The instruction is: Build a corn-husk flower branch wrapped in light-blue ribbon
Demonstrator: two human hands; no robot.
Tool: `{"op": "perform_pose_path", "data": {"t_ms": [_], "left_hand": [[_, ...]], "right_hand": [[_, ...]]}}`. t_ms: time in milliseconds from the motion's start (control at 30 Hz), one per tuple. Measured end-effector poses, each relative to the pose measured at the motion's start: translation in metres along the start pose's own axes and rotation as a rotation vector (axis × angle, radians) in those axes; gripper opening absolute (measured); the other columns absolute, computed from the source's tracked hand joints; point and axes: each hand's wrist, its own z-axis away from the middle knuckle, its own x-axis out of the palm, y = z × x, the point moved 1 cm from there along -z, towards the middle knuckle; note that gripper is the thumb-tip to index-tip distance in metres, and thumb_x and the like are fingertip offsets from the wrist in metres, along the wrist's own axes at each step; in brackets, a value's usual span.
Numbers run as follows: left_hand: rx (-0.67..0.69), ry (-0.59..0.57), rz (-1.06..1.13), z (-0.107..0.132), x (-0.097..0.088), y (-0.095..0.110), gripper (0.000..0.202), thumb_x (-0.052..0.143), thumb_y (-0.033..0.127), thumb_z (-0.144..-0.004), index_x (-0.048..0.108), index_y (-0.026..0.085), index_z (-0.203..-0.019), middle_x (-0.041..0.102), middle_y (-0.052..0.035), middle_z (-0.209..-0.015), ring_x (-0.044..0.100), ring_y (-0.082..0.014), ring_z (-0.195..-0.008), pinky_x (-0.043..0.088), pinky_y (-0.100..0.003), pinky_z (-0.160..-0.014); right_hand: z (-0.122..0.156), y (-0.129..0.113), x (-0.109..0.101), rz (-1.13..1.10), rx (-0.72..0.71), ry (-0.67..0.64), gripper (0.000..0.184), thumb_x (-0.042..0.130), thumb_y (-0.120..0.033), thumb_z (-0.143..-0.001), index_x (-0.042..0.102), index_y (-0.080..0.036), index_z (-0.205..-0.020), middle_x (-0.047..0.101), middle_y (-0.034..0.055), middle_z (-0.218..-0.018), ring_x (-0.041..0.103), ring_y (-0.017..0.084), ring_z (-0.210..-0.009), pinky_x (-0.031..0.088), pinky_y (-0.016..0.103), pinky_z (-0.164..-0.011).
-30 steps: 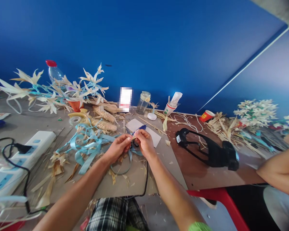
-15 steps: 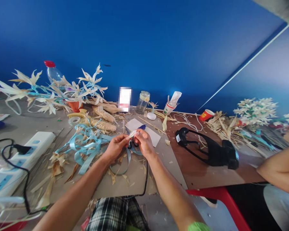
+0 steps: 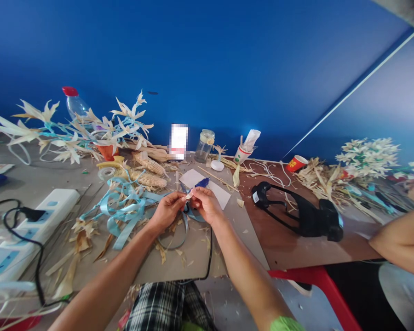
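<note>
My left hand point(image 3: 167, 210) and my right hand point(image 3: 207, 205) meet over the grey table, fingertips pinched together on a small pale piece of corn husk point(image 3: 189, 193). Both hands are closed on it. A tangle of light blue ribbon point(image 3: 126, 207) lies just left of my left hand, and a loop of it runs under both hands. A blue-tipped tool point(image 3: 202, 183) rests on a white paper sheet point(image 3: 221, 192) just beyond my fingers. A black cord point(image 3: 209, 257) trails from under my right hand to the table edge.
Husk flowers on blue stems point(image 3: 72, 131), corn cobs point(image 3: 148, 172), a bottle point(image 3: 72, 103), a jar point(image 3: 205, 146) and paper cups point(image 3: 243, 154) line the back. A white power strip point(image 3: 31, 225) lies left. A black headset point(image 3: 303, 214) lies right, near another person's arm point(image 3: 400, 241).
Both hands stayed together on the husk piece, shifting it slightly between the fingertips. The view tilted a little.
</note>
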Motion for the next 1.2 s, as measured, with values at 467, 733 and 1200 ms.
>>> {"op": "perform_pose_path", "data": {"t_ms": [467,733,1200], "left_hand": [[0.065,0.021,-0.063,0.002,0.000,-0.001,0.026,0.064,0.041,-0.074,0.066,0.015,-0.076,0.053,0.0009,-0.060,0.042,-0.0102,-0.057,0.035,-0.022,-0.056],[0.136,0.035,-0.100,0.002,0.000,0.005,0.021,0.063,0.035,-0.074,0.065,0.015,-0.072,0.051,0.0013,-0.061,0.044,-0.0106,-0.061,0.036,-0.022,-0.060],[-0.003,0.009,0.117,0.004,0.005,0.011,0.031,0.073,0.045,-0.063,0.065,0.015,-0.069,0.055,0.0010,-0.056,0.046,-0.0098,-0.055,0.038,-0.024,-0.056]], "right_hand": [[0.001,0.002,0.000,0.085,-0.032,-0.029,0.031,0.076,-0.034,-0.059,0.051,-0.016,-0.054,0.044,-0.0072,-0.047,0.033,0.003,-0.041,0.023,0.019,-0.043],[-0.004,0.004,-0.007,-0.077,0.164,-0.067,0.028,0.077,-0.033,-0.059,0.055,-0.015,-0.059,0.047,-0.0074,-0.047,0.030,0.002,-0.035,0.025,0.019,-0.040],[-0.006,0.007,-0.007,-0.204,0.233,-0.079,0.028,0.074,-0.032,-0.063,0.051,-0.016,-0.060,0.044,-0.0085,-0.048,0.023,0.002,-0.037,0.025,0.019,-0.040]]}}
